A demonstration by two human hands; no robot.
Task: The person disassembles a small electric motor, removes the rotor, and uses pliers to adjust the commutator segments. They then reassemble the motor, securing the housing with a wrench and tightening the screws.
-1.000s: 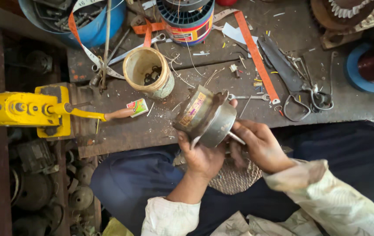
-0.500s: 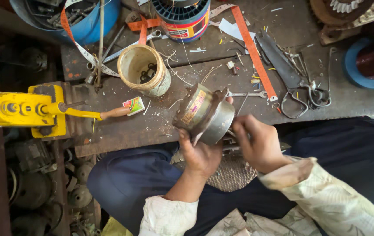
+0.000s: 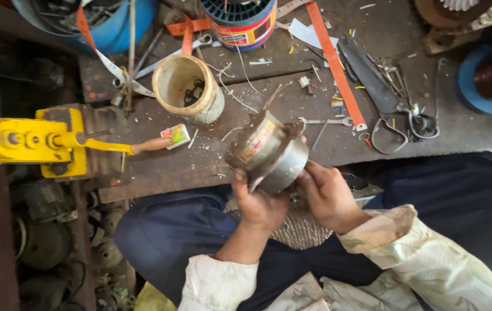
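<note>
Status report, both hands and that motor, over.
Left hand grips small metal motor from below. Right hand fingers on its rim. Motor held above bench edge, nothing blocking; scissors lie apart.

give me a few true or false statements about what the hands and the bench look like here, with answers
1. Both hands grip the round metal motor part. True: the left hand holds it from below and the right hand from the side.
2. The scissors are in the right hand. False: the scissors lie on the workbench, apart from both hands.
3. A yellow tool sits at the bench's left end. True.
4. The cream-coloured can lies tipped on its side. False: it stands upright, mouth open to the camera.
5. The orange strap is wrapped round the motor part. False: it lies flat on the bench beyond it.
</note>
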